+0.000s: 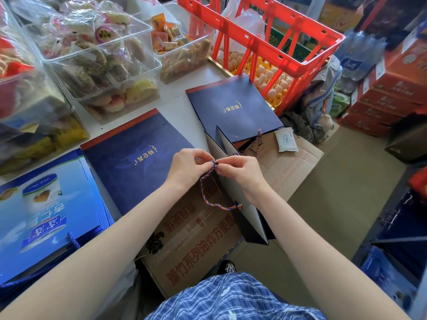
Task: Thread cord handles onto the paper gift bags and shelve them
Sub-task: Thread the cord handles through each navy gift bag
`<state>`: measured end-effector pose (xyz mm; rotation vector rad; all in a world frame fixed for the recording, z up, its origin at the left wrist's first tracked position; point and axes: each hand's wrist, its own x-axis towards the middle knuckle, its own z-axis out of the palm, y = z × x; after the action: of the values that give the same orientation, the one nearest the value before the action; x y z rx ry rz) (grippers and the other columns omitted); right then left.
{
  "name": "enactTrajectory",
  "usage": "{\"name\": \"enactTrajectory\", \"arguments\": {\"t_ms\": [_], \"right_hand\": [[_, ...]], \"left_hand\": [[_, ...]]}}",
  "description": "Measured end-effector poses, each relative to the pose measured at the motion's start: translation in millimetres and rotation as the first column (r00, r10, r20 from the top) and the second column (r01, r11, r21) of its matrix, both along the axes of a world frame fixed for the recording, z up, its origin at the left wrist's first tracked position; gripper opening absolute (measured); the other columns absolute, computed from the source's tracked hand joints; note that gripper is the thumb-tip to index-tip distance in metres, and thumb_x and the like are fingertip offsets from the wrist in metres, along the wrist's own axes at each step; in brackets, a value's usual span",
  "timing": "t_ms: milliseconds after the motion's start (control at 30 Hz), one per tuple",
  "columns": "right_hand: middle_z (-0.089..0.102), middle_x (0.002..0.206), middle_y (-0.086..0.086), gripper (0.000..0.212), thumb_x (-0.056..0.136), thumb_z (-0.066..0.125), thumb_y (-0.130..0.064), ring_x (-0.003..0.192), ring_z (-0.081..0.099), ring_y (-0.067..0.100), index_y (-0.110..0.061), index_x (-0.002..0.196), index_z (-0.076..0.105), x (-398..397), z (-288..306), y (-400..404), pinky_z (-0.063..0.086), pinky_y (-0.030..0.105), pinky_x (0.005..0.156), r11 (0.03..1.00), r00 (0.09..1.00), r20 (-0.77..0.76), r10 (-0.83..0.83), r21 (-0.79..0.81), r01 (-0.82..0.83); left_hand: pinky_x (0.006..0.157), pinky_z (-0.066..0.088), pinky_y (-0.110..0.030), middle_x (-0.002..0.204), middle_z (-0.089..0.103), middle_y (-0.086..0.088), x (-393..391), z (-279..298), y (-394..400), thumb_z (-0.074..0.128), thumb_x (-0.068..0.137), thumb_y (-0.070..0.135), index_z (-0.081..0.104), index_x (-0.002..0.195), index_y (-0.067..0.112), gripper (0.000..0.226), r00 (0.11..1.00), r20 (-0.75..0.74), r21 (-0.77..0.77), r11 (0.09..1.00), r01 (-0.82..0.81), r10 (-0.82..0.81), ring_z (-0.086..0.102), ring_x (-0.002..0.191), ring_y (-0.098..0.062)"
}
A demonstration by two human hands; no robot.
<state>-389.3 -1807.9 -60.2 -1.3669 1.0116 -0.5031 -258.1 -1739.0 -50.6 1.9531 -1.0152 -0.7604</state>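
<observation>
Cord handle (209, 195) end pinched by left hand (188, 166) and right hand (239, 172), fingertips together at open bag (242, 204) rim.

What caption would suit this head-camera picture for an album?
Both hands, left and right, pinch a twisted cord at the top edge of a navy paper bag.

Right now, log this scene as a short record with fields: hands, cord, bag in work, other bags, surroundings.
left hand: pinches the cord end at the bag's top edge
right hand: pinches the same spot from the other side
cord: twisted, multicoloured; other end already at a lower hole
bag in work: dark blue, standing open over a cardboard box
other bags: two flat dark blue bags on the table
surroundings: red crate, eggs beneath it
</observation>
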Motion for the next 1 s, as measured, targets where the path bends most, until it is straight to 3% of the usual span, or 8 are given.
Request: {"name": "enactTrajectory", "arguments": {"t_ms": [133, 267, 433, 567, 700, 800, 900, 1000], "right_hand": [[0.069, 0.081, 0.006, 0.015, 0.082, 0.064, 0.004, 0.080, 0.065, 0.015, -0.009, 0.087, 0.072, 3.8, 3.5, -4.0, 0.055, 0.028, 0.082, 0.999, 0.998, -0.047, 0.046, -0.022, -0.047], [0.068, 0.082, 0.006, 0.017, 0.084, 0.063, 0.002, 0.081, 0.066, 0.018, -0.013, 0.082, 0.071, 6.4, 3.5, -7.7, 0.056, 0.032, 0.083, 0.994, 0.993, -0.103, 0.064, -0.079, -0.073], [0.069, 0.082, 0.007, 0.025, 0.083, 0.063, 0.003, 0.081, 0.066, 0.019, -0.020, 0.075, 0.071, 8.6, -0.3, -9.0, 0.055, 0.036, 0.086, 0.993, 0.992, -0.115, 0.058, -0.093, -0.069], [0.067, 0.082, 0.008, 0.022, 0.085, 0.059, 0.005, 0.074, 0.062, 0.013, -0.012, 0.079, 0.072, 7.0, 4.5, -9.9, 0.053, 0.023, 0.078, 0.987, 0.981, -0.153, 0.117, -0.094, -0.133], [0.064, 0.078, 0.009, 0.019, 0.085, 0.055, 0.008, 0.065, 0.059, 0.005, -0.002, 0.087, 0.071, 6.0, 10.6, -12.0, 0.048, 0.011, 0.065, 0.988, 0.981, -0.137, 0.140, -0.053, -0.148], [0.066, 0.076, 0.007, 0.014, 0.085, 0.059, 0.006, 0.061, 0.063, 0.002, 0.004, 0.095, 0.069, 5.1, 6.9, -10.9, 0.050, 0.012, 0.061, 0.997, 0.996, -0.052, 0.077, 0.014, -0.076], [0.066, 0.078, 0.010, 0.015, 0.084, 0.063, 0.004, 0.064, 0.065, 0.010, 0.008, 0.097, 0.067, 3.1, 3.1, -11.4, 0.053, 0.014, 0.063, 0.999, 1.000, -0.018, -0.001, 0.046, 0.002], [0.068, 0.082, 0.009, 0.016, 0.085, 0.061, 0.003, 0.073, 0.066, 0.010, 0.002, 0.099, 0.069, -0.5, 3.3, -15.3, 0.052, 0.014, 0.067, 0.996, 0.996, -0.044, 0.083, 0.032, -0.081]], "left_hand": [[0.065, 0.045, -0.010, 0.076, 0.068, 0.000, -0.5, 1.4, -0.7, 0.069, 0.080, 0.012, 0.072, 0.082, 0.016, 0.006, 1.000, 0.021, 0.010, 1.000, 0.016, -0.016, 0.066, 0.073, -0.009], [0.075, 0.055, -0.026, 0.077, 0.071, -0.006, 0.8, -1.7, -2.2, 0.071, 0.078, 0.008, 0.072, 0.079, 0.015, 0.007, 0.995, -0.098, 0.003, 1.000, -0.027, 0.027, 0.068, 0.071, -0.015], [0.072, 0.055, -0.025, 0.075, 0.070, -0.008, 5.2, -2.3, -3.6, 0.071, 0.077, 0.005, 0.071, 0.081, 0.012, 0.008, 0.980, -0.193, 0.059, 0.998, -0.033, 0.044, 0.067, 0.067, -0.015], [0.074, 0.056, -0.022, 0.077, 0.070, -0.007, 13.8, -1.2, -4.9, 0.069, 0.080, 0.005, 0.070, 0.085, 0.009, 0.006, 0.974, -0.209, 0.107, 0.988, 0.114, -0.090, 0.068, 0.068, -0.012], [0.067, 0.052, -0.012, 0.072, 0.069, 0.001, 20.1, 3.0, -7.3, 0.069, 0.081, 0.008, 0.070, 0.085, 0.011, 0.004, 0.959, -0.073, 0.104, 0.954, 0.280, -0.273, 0.066, 0.061, -0.001], [0.073, 0.053, -0.017, 0.072, 0.069, 0.005, 23.1, 4.4, -9.1, 0.069, 0.081, 0.012, 0.069, 0.083, 0.015, 0.004, 0.936, -0.025, 0.089, 0.932, 0.353, -0.352, 0.068, 0.068, -0.006], [0.074, 0.054, -0.019, 0.072, 0.070, 0.001, 22.2, 2.6, -10.9, 0.067, 0.083, 0.011, 0.067, 0.080, 0.017, 0.007, 0.928, -0.061, 0.069, 0.926, 0.371, -0.367, 0.067, 0.066, -0.006], [0.074, 0.056, -0.024, 0.074, 0.070, -0.008, 18.5, 0.3, -12.8, 0.066, 0.084, 0.010, 0.067, 0.078, 0.017, 0.010, 0.924, -0.182, 0.045, 0.936, 0.349, -0.336, 0.068, 0.068, -0.012]]}}
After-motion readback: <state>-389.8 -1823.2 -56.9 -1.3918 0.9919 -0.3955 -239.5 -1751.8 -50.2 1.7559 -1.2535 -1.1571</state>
